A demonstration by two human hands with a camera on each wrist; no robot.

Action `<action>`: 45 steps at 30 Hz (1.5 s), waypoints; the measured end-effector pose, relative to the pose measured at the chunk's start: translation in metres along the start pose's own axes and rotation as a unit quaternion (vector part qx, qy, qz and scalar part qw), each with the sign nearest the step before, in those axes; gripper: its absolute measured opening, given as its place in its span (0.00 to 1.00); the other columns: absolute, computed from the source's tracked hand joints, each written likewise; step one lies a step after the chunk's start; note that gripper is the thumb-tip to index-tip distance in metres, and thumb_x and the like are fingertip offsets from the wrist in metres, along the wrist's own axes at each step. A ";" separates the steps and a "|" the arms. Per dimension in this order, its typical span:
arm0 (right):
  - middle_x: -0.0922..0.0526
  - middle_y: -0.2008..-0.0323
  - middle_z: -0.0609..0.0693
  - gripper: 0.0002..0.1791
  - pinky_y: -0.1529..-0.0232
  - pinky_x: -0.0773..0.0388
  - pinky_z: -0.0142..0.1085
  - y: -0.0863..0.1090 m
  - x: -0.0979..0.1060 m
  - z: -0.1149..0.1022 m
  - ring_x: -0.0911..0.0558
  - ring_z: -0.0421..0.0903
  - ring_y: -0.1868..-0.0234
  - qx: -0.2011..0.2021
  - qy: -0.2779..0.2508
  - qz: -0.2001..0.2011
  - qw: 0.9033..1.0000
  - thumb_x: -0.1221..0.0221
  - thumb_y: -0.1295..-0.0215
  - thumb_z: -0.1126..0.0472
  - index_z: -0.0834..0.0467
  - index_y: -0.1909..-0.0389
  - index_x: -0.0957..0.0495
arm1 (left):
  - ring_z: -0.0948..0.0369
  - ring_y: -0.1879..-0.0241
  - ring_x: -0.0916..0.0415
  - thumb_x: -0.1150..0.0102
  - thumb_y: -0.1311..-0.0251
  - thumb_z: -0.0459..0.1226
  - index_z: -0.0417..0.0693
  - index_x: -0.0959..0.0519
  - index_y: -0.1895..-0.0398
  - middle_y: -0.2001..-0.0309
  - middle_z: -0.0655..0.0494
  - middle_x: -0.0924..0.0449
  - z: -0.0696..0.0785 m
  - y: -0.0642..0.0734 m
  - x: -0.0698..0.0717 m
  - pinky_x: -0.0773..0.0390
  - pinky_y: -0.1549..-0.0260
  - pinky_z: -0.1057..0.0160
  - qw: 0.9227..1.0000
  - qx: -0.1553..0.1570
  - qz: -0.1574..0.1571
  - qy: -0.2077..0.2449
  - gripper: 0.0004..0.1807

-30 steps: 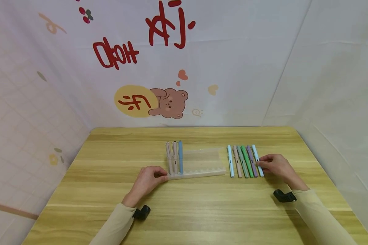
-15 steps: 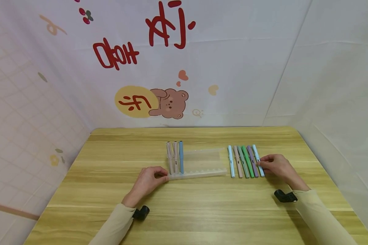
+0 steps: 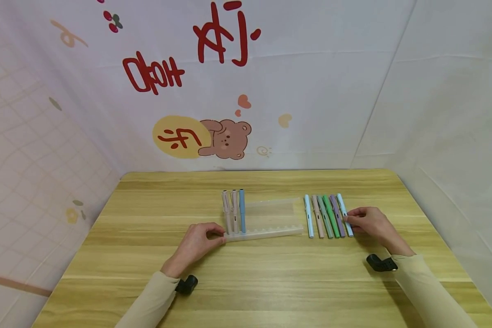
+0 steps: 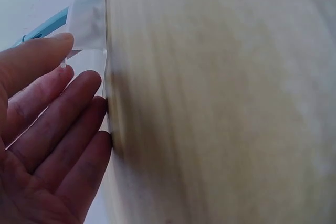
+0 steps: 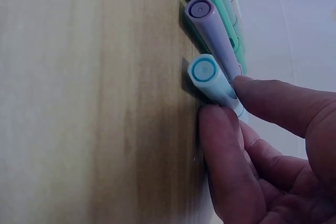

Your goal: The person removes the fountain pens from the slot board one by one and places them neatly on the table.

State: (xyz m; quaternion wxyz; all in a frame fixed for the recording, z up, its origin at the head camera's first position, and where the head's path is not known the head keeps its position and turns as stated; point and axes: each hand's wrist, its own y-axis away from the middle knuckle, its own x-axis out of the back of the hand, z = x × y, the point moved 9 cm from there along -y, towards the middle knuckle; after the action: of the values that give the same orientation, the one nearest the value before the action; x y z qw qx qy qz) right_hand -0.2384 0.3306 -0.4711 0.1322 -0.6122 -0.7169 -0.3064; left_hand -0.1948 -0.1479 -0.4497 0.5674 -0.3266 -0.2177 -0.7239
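My left hand pinches the left end of a clear plastic pen rack. In the left wrist view its thumb lies against the rack's end, while the other fingers stay nearly straight. Two greyish-beige pens and a blue pen stand side by side in the rack's left slots. At the right, my right hand pinches a light blue pen between thumb and fingers. That pen lies on the table, outermost in a row, beside a purple pen.
Left of the purple pen lie a green pen, a grey-green pen, a pinkish-beige pen and another light blue pen. A printed white cloth wall rises behind the wooden table.
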 end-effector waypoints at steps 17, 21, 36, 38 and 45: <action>0.15 0.52 0.66 0.26 0.60 0.15 0.34 0.011 0.002 -0.008 0.13 0.46 0.58 0.027 -0.001 0.010 1.000 0.42 0.22 0.57 0.79 0.41 0.27 | 0.64 0.60 0.17 0.25 0.40 0.38 0.53 0.11 0.63 0.63 0.64 0.12 0.001 0.001 -0.001 0.20 0.56 0.58 1.000 -0.016 0.007 -0.008 0.04; 0.14 0.57 0.61 0.27 0.64 0.18 0.33 0.017 0.010 -0.014 0.15 0.44 0.62 0.040 0.038 0.040 0.998 0.43 0.22 0.54 0.77 0.41 0.26 | 0.64 0.60 0.17 0.25 0.41 0.38 0.54 0.11 0.63 0.63 0.65 0.12 0.001 0.001 -0.002 0.20 0.56 0.57 1.000 -0.018 0.010 -0.008 0.04; 0.19 0.41 0.65 0.27 0.57 0.27 0.20 0.046 0.003 -0.074 0.16 0.52 0.45 0.148 0.046 0.120 0.981 0.44 0.21 0.49 0.66 0.34 0.25 | 0.64 0.61 0.17 0.25 0.41 0.37 0.53 0.11 0.63 0.63 0.64 0.11 0.003 0.003 -0.001 0.19 0.56 0.57 1.000 -0.022 0.021 -0.005 0.05; 0.19 0.41 0.65 0.26 0.57 0.26 0.20 0.048 -0.003 -0.082 0.17 0.38 0.47 0.161 0.032 0.119 0.979 0.43 0.21 0.50 0.65 0.35 0.25 | 0.64 0.61 0.17 0.24 0.41 0.37 0.52 0.11 0.63 0.63 0.64 0.11 0.004 0.003 -0.001 0.19 0.56 0.57 0.999 -0.024 0.021 -0.003 0.05; 0.18 0.41 0.62 0.23 0.53 0.26 0.18 0.051 -0.027 -0.107 0.25 0.20 0.50 0.196 -0.011 0.117 0.973 0.42 0.22 0.51 0.64 0.38 0.23 | 0.66 0.62 0.18 0.25 0.40 0.36 0.52 0.11 0.63 0.64 0.64 0.12 0.006 0.002 0.000 0.19 0.58 0.58 1.000 -0.025 0.013 -0.006 0.04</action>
State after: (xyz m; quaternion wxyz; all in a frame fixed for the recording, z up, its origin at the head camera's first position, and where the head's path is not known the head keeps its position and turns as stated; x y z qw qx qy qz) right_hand -0.2031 0.2476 -0.3888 0.2768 -0.6575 -0.6876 -0.1350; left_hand -0.1920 -0.1444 -0.4458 0.5669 -0.3483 -0.1987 -0.7196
